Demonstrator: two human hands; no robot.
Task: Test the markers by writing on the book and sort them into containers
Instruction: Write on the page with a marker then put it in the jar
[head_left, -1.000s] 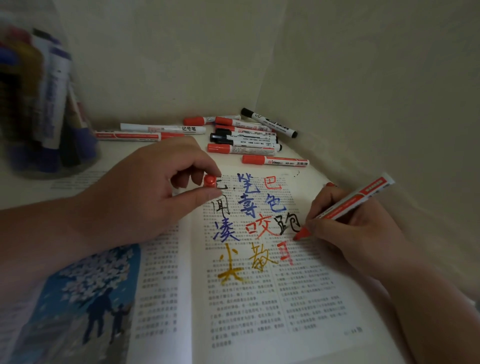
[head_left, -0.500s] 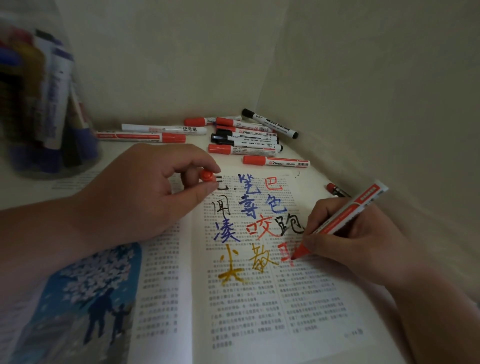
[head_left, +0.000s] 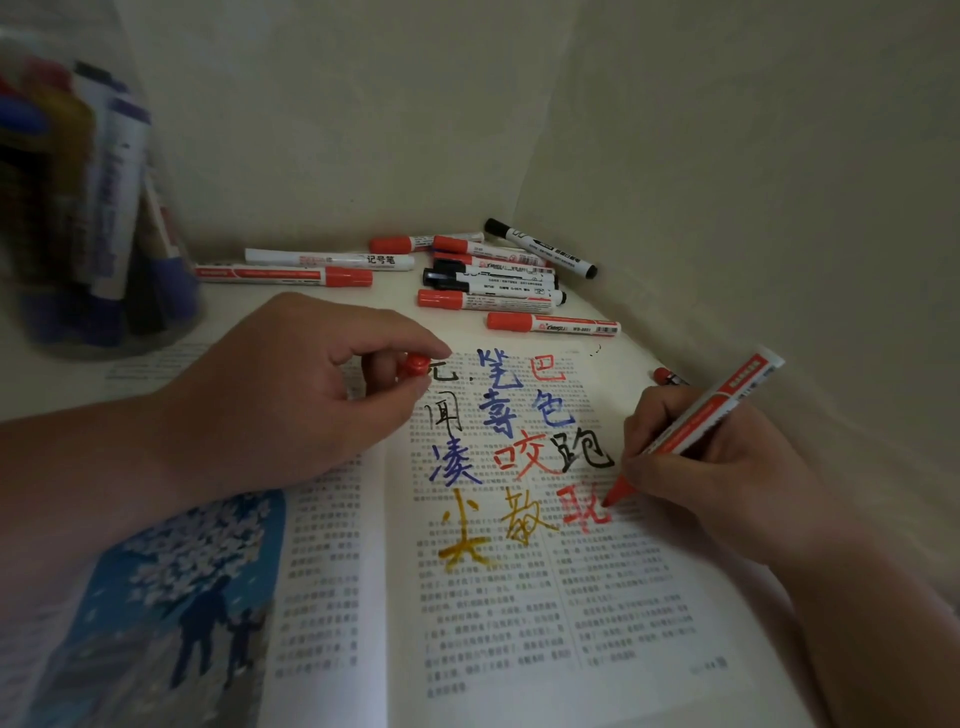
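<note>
On your book's (head_left: 519, 623) right page, handwritten characters read 笔, 巴, 包, 咬, 跑, 凑, 敬. At eleven o'clock from them, a white marker (head_left: 332, 258) reads 记号笔. At twelve o'clock, a red-capped marker (head_left: 553, 325) reads WB-8801.

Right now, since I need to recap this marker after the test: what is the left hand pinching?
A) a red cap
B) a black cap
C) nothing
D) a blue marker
A: the left hand pinches a small red cap between thumb and forefinger, while the right hand writes with the red marker.
</note>
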